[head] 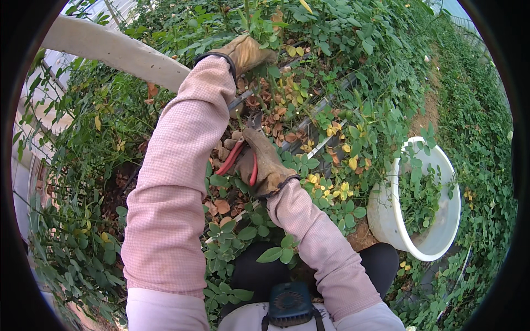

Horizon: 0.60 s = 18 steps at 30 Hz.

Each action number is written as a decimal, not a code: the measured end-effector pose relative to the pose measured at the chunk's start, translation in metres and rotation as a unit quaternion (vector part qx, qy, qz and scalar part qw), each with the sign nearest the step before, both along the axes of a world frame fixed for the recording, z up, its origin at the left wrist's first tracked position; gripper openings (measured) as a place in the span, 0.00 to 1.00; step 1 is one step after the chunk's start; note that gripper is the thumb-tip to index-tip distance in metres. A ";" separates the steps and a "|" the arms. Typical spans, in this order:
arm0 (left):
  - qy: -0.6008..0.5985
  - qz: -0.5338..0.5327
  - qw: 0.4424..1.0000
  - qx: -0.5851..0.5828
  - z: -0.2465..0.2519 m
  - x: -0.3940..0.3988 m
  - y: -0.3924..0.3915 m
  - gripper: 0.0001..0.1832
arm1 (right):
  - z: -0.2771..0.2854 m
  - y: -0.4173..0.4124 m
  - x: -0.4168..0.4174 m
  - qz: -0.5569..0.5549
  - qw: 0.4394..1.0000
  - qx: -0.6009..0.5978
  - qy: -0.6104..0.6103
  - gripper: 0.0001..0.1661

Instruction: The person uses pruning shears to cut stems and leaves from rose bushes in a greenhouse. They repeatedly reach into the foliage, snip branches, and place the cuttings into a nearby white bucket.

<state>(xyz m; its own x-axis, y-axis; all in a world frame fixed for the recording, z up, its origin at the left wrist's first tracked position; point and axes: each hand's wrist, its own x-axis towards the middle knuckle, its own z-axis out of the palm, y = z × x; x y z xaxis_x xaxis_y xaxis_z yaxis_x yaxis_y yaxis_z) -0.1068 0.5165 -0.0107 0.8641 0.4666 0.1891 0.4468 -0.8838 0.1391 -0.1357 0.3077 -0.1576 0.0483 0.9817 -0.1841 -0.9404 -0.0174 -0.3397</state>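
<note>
Both my hands wear tan work gloves with dark cuffs, below pink checked sleeves. My left hand (250,55) is closed around a leafy green plant stem (247,14) near the top of the bed; its fingers are partly hidden. Lower down, my right hand (265,161) grips red-handled pruning shears (232,157). Their metal blades point up among cut stems and dry brown leaves (285,116) at the plant's base. Leaf cover makes it hard to tell whether the blades touch a stem.
At right a white plastic tub (383,211) leans on its side, with cut green foliage (418,198) inside. A pale beam (120,53) slants in from upper left. Thin pipes (327,140) run through the bed. A dark portable fan (290,304) hangs at my chest above my knees.
</note>
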 end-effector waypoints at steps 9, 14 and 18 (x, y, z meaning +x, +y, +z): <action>-0.014 0.066 0.996 -0.053 -0.023 0.003 0.036 0.16 | 0.028 -0.062 0.107 0.168 0.966 -0.051 -0.191 0.27; -0.015 0.031 0.999 0.015 -0.011 -0.001 0.011 0.17 | 0.030 -0.033 0.120 0.255 0.923 -0.116 -0.265 0.28; -0.072 0.039 0.996 -0.033 -0.006 -0.004 -0.008 0.19 | 0.016 -0.015 0.129 0.268 0.930 -0.109 -0.229 0.30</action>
